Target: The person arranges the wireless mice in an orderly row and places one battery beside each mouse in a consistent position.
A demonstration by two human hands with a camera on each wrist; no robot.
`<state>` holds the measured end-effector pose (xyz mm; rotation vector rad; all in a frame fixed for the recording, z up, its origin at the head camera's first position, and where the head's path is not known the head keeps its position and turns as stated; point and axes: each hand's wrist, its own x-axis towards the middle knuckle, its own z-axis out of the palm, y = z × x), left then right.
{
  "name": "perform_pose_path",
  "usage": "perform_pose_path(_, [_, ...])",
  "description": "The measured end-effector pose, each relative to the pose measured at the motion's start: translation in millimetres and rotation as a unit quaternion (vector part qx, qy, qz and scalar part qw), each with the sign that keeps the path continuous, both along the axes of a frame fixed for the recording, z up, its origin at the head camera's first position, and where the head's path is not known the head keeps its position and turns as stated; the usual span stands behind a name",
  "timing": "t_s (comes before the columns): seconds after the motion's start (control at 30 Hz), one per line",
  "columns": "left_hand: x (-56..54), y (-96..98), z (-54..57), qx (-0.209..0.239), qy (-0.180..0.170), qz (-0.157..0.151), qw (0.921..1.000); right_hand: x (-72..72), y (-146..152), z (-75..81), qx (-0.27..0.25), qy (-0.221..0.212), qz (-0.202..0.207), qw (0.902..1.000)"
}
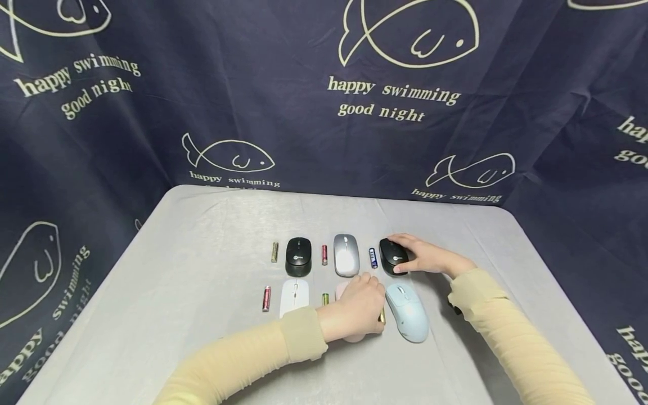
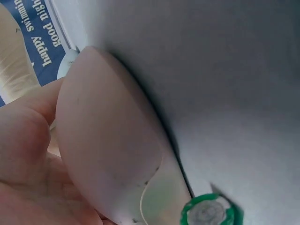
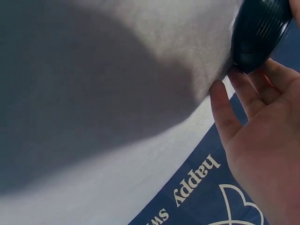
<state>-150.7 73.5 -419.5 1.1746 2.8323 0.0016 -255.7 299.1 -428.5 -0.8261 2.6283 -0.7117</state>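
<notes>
My right hand [image 1: 422, 255] grips a black mouse [image 1: 394, 253] at the right end of the back row, thumb at its near edge and fingers at its far side. In the right wrist view the same mouse [image 3: 260, 35] sits by the fingertips. My left hand [image 1: 360, 304] arches over a pink mouse [image 2: 110, 126] in the front row, fingers curled down on its right side. There a gold battery [image 1: 382, 316] shows by the thumb and fingers; their exact hold is mostly hidden. A light blue mouse [image 1: 408, 313] lies just right of the left hand.
Along the back row are a gold-toned battery [image 1: 274, 252], a black mouse [image 1: 298, 257], a red battery [image 1: 324, 255], a silver mouse [image 1: 346, 256] and a blue battery [image 1: 373, 258]. A red battery [image 1: 266, 298], white mouse [image 1: 295, 295] and green battery [image 1: 325, 299] lie in front.
</notes>
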Motion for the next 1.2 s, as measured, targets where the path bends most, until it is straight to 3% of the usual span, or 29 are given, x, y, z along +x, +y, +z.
perform_pose_path(0.33, [0.8,1.7,-1.8,-0.008,0.001,-0.004,1.0000,5.4,1,2.9,-0.007,0.049,0.025,0.9984])
perform_pose_path(0.5, [-0.5,-0.8,2.3,-0.009,0.005,-0.010,0.9999,3.5,1,6.9,0.005,0.023,0.008,0.9997])
perform_pose_path(0.7, [-7.9,-10.0,22.3,0.014,0.021,-0.022,0.9994,3.8,3,24.7,0.024,0.019,-0.009,0.9995])
perform_pose_path(0.9, [-21.1,-28.8,49.6,0.052,0.022,0.002,0.9984,14.7,2,54.4,0.040,0.054,-0.033,0.9972])
perform_pose_path(1.07, [-33.0,-62.5,69.6,0.114,0.016,0.035,0.9928,26.2,2,78.1,0.043,0.105,-0.048,0.9923])
perform_pose_path(1.2, [-41.9,-99.8,77.1,0.175,0.021,0.075,0.9816,35.4,4,92.7,0.033,0.158,-0.062,0.9850])
